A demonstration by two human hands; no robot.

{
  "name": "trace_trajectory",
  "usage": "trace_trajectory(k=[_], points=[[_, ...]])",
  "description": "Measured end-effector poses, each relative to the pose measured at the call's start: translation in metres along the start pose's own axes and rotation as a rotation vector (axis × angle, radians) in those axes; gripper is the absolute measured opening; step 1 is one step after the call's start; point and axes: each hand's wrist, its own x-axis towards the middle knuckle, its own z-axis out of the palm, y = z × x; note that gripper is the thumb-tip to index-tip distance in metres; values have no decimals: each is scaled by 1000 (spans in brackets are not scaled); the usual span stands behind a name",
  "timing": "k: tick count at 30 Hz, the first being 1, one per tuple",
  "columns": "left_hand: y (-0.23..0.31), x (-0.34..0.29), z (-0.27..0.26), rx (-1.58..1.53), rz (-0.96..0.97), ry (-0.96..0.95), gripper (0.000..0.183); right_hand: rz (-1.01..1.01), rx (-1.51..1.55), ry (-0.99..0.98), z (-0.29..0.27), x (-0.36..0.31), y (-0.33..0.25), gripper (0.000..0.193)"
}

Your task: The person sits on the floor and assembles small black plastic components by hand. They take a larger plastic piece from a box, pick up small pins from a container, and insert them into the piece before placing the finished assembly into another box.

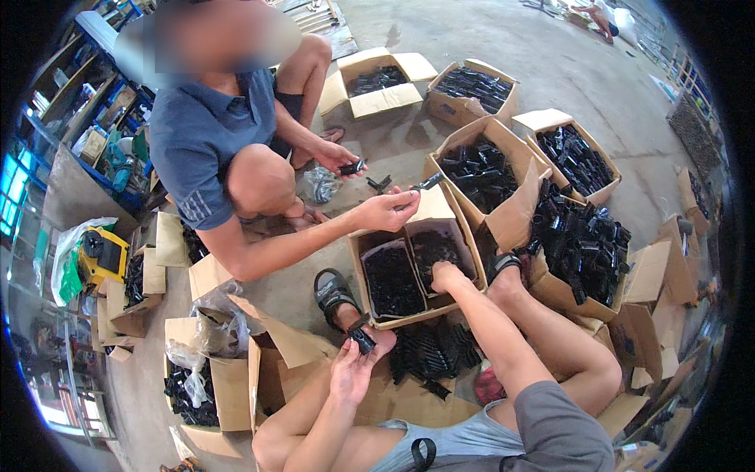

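My left hand (351,376) is closed round a black plastic part (362,339), held up above my left foot. My right hand (447,276) reaches down into the right compartment of a divided cardboard box (363,271); its fingertips are lost among small dark pieces (435,245), so any grip there is hidden. Similar dark pieces (395,285) fill the left compartment. Between my legs, several black plastic parts (432,350) lie in rows on cardboard. Opposite me a person (224,141) squats, with a black part (351,167) in one hand and another (429,182) in the other.
Open cartons of black parts stand beyond the divided box, including a large heaped one (578,244) by my right knee. At left are another carton (228,393) with plastic bags and a yellow-and-black case (102,253). A clear bag (321,185) lies near the other person's feet.
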Motion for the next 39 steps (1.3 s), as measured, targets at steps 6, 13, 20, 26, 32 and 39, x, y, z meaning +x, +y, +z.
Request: trace_trajectory(k=[6,13,20,26,32,39], points=[[1,3,-10,31,21,39,36,-189,539,424,-15,-47,-8,19],[-8,0,4,15,68,98,21,-409,1401,142,-1,-151,-56,22],[-16,-8,0,37,142,146,22,-428,1550,186,44,-186,-101,20],[-16,-11,6,43,149,167,28,-342,1397,487,56,-204,-138,14],[-16,-14,3,86,188,190,28,-421,1253,817,70,-204,-150,15],[-22,-9,-2,152,203,189,29,-540,1097,800,61,-204,-130,13]])
